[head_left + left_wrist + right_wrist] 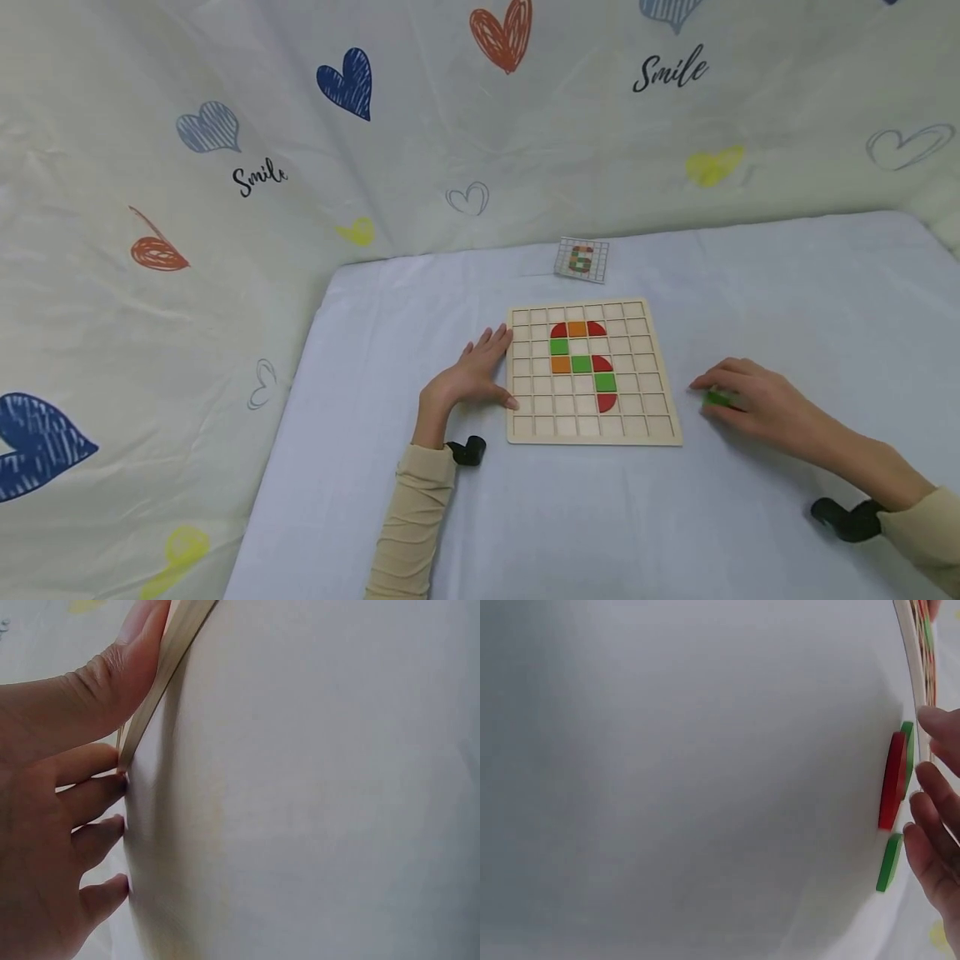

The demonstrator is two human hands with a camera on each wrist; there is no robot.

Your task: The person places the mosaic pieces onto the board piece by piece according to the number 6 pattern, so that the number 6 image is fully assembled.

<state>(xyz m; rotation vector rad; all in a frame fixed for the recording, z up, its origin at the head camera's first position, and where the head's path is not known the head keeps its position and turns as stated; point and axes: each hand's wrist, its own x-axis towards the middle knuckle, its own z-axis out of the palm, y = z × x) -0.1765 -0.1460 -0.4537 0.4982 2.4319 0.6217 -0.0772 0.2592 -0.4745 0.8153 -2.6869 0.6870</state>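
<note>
My left hand point(471, 375) lies at the left edge of a wooden grid board point(540, 425), fingers spread, with the thumb point(135, 656) against the rim in the left wrist view. Red rounded, orange square and green square tiles point(581, 364) form a curved figure in the grid. To the right of the board, my right hand point(765, 408) hovers over loose tiles, fingers loosely bent. Beneath it the head view shows a green tile point(718, 397), partly covered. In the right wrist view a red tile point(891, 780) and green tiles point(889, 862) lie by the fingertips.
A small card point(581, 260) with a gridded picture of a similar coloured figure lies behind the board. White cloth point(360, 400) covers the table, and a heart-printed curtain point(420, 125) hangs behind it. Black wrist mounts point(847, 518) sit on both wrists.
</note>
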